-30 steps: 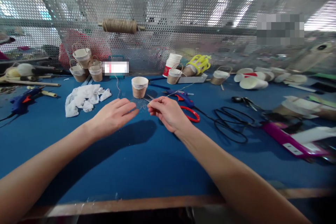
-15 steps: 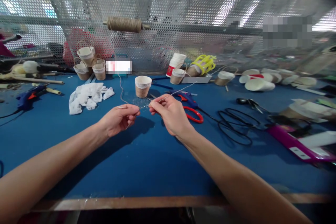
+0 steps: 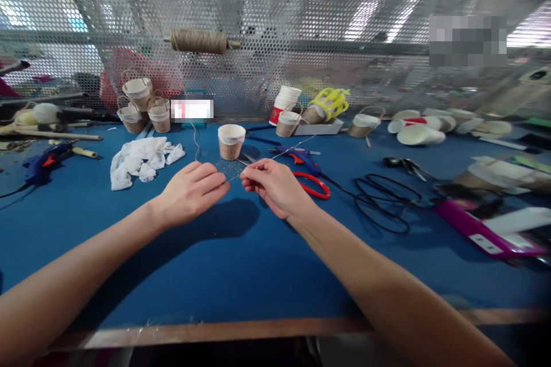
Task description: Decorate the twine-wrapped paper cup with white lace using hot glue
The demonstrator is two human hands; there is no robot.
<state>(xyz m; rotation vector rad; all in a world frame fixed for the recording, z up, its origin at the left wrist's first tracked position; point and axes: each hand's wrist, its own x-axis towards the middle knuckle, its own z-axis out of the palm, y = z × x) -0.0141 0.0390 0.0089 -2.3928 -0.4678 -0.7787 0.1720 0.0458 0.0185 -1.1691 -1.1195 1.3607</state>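
Over the blue table (image 3: 224, 275) my right hand (image 3: 275, 186) pinches a thin strand of twine (image 3: 284, 152) that runs up and to the right. My left hand (image 3: 193, 190) lies just left of it, fingers stretched toward the right fingertips and close together; whether it grips the strand is unclear. A twine-wrapped paper cup (image 3: 231, 141) stands upright just behind both hands. A spool of brown twine (image 3: 198, 41) hangs on a rod against the perforated metal screen.
Red-handled scissors (image 3: 313, 184) and a blue glue gun (image 3: 297, 156) lie right of my hands, black cable (image 3: 387, 206) beyond. White cloth (image 3: 140, 160) and wrapped cups (image 3: 142, 103) sit at the left, another glue gun (image 3: 41, 161) far left. Paper cups (image 3: 417, 129) litter the right.
My left hand had closed into a pinch on the strand half a second ago; now its fingers are stretched out flat again beside the right hand, which has stayed put.
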